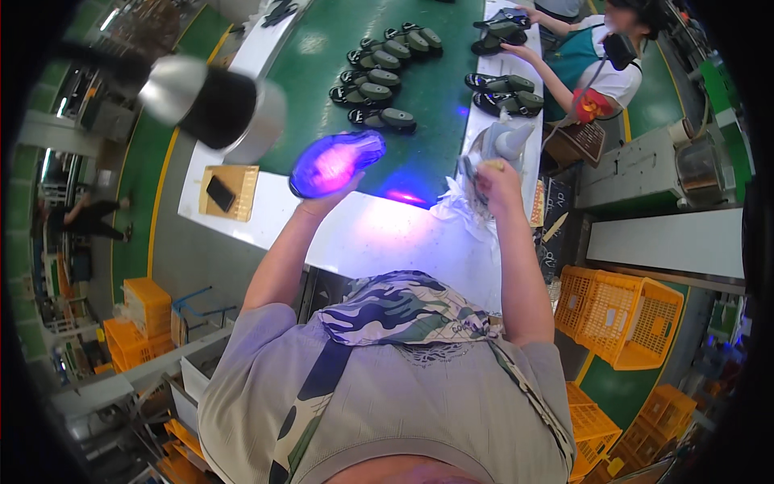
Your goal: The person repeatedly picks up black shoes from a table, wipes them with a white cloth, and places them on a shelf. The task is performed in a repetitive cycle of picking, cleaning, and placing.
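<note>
My left hand (337, 196) is closed on the edge of a shoe sole (337, 164), raised over the near end of the bench. Violet-pink light falls across the sole's broad face. My right hand (498, 187) is closed around a small brush-like tool (466, 168) with a pale handle; its exact kind is hard to make out. Just beyond that hand stands a grey-white bottle-shaped container (511, 141) with a conical tip. Crumpled white cloth or paper (459, 208) lies on the bench beside my right hand.
Several dark green sandals on lasts (376, 87) sit on the green belt (310, 81). A large lamp (214, 105) hangs at left. A phone (220, 194) rests on cardboard. Across the right side, a co-worker (597, 68) handles a sandal. Orange crates (621, 315) stand at right.
</note>
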`<move>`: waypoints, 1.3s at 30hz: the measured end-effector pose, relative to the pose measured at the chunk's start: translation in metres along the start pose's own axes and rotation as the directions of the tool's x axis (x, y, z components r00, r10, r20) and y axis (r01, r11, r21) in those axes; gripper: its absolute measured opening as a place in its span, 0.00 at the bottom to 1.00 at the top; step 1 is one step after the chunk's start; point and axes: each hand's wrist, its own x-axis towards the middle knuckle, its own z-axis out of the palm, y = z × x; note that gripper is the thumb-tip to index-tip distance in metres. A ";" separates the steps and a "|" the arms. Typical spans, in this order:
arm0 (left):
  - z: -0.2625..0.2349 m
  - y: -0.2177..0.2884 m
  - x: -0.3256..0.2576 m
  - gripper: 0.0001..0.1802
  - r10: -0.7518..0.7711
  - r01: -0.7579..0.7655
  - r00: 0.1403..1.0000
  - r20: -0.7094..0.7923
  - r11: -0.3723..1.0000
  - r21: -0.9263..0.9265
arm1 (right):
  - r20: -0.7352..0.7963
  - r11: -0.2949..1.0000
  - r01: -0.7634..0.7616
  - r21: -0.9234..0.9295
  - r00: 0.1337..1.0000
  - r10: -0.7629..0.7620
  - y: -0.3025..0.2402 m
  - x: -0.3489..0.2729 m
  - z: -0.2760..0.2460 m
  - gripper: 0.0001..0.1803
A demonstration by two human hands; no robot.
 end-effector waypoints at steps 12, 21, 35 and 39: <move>-0.097 0.098 -0.020 0.27 0.507 -0.455 0.851 -0.135 0.841 0.293 | 0.576 0.952 0.255 0.169 0.758 -0.305 -0.045 -0.073 0.169 0.14; -0.103 0.107 -0.020 0.31 0.489 -0.427 0.867 -0.096 0.829 0.362 | 0.672 0.953 0.259 0.157 0.679 -0.295 -0.039 -0.082 0.177 0.11; -0.081 0.110 -0.004 0.29 -0.130 0.085 0.972 0.198 0.972 0.219 | 0.696 0.907 0.412 0.085 0.628 -0.350 -0.081 -0.083 0.163 0.12; -0.089 0.119 0.001 0.32 -0.260 0.229 0.881 0.395 0.966 0.124 | 0.681 0.904 0.418 0.094 0.635 -0.364 -0.092 -0.078 0.160 0.11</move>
